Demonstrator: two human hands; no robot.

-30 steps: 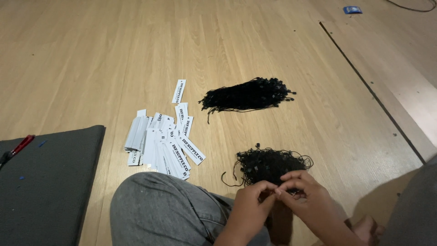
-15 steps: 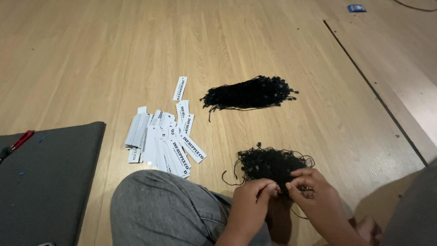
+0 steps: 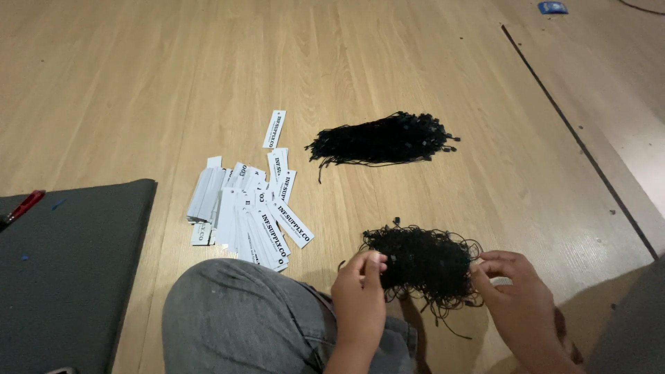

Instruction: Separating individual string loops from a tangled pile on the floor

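- A red-handled tool (image 3: 23, 206) lies at the far left edge, on a dark grey mat (image 3: 76, 263) that covers the lower left of the wooden floor (image 3: 138, 83).
- Just right of the mat, a fanned heap of white paper tags (image 3: 242, 211) with black print lies on the floor; one tag sits a little apart above the rest.
- Below the tags, the person's knee in grey trousers (image 3: 242, 312) fills the lower middle.
- The left hand (image 3: 360, 294) rises beside the knee, thumb and fingertips pinched narrowly at the left edge of the near tangle of black looped strings (image 3: 426, 262); whether a string is caught in the pinch I cannot tell.
- That tangle lies on the floor between both hands, loose loops straying from its edges.
- Farther up, well apart, a second, tidier bundle of black strings (image 3: 384, 140) lies stretched sideways.
- The right hand (image 3: 516, 298) touches the tangle's right edge, fingers curled and slightly parted; what it holds cannot be made out.
- A small blue object (image 3: 552, 7) sits at the top right.
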